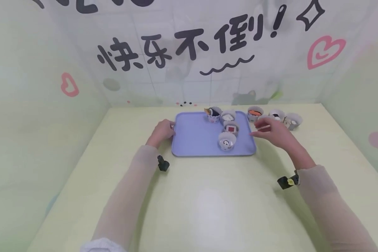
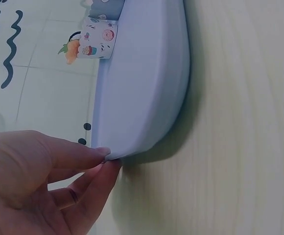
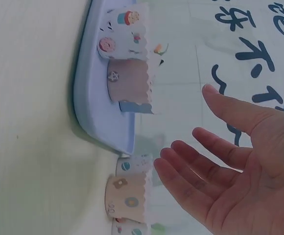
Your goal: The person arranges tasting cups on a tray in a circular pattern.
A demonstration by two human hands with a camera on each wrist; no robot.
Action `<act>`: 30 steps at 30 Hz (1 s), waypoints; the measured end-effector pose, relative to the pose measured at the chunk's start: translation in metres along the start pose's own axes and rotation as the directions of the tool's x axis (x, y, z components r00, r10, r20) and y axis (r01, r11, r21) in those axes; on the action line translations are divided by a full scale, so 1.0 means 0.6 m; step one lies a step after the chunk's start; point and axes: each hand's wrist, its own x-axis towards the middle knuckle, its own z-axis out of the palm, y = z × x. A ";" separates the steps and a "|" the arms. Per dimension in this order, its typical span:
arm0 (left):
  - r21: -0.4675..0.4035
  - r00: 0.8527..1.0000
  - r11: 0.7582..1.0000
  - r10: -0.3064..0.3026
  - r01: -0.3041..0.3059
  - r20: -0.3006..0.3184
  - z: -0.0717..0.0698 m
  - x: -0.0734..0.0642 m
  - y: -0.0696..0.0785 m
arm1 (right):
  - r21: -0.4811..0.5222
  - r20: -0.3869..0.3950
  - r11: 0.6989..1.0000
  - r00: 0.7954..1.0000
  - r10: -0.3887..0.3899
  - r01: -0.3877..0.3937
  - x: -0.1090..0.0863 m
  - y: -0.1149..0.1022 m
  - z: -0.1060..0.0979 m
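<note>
A lavender tray (image 1: 195,140) lies on the table, and my left hand (image 1: 162,131) pinches its left rim between thumb and fingers. The left wrist view shows that thumb on top of the tray's edge (image 2: 137,98). My right hand (image 1: 275,132) hovers by the right rim with relaxed, spread fingers, holding nothing; in the right wrist view it is apart from the tray. Several patterned paper cups stand on the tray's right half: one with a dark and orange item (image 1: 213,114), one with white contents (image 1: 228,117), one with a red-centred piece (image 1: 231,129), and a front cup (image 1: 227,141).
Right of the tray stand more paper cups, among them one with orange contents (image 1: 255,113) and one at the far right (image 1: 292,120); my right hand partly covers this group. A lettered wall (image 1: 182,84) rises behind the pale table (image 1: 204,203).
</note>
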 end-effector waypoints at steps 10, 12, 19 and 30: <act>-0.016 0.999 1.000 0.011 -0.011 -0.031 -0.006 0.000 0.008 | -0.023 -0.014 0.999 0.999 0.040 -0.041 -0.014 0.008 -0.048; -0.007 1.000 1.000 -0.001 0.001 -0.017 -0.005 -0.001 0.007 | -0.033 -0.028 0.998 0.999 0.044 -0.045 -0.017 0.011 -0.051; 0.000 1.000 1.000 -0.006 0.006 -0.001 0.003 -0.005 0.001 | -0.086 -0.045 0.995 0.998 0.048 -0.052 -0.025 0.027 -0.063; 0.021 0.999 1.000 0.013 -0.013 -0.034 0.009 -0.008 -0.001 | -0.053 -0.093 0.993 0.991 0.102 -0.107 -0.035 0.052 -0.083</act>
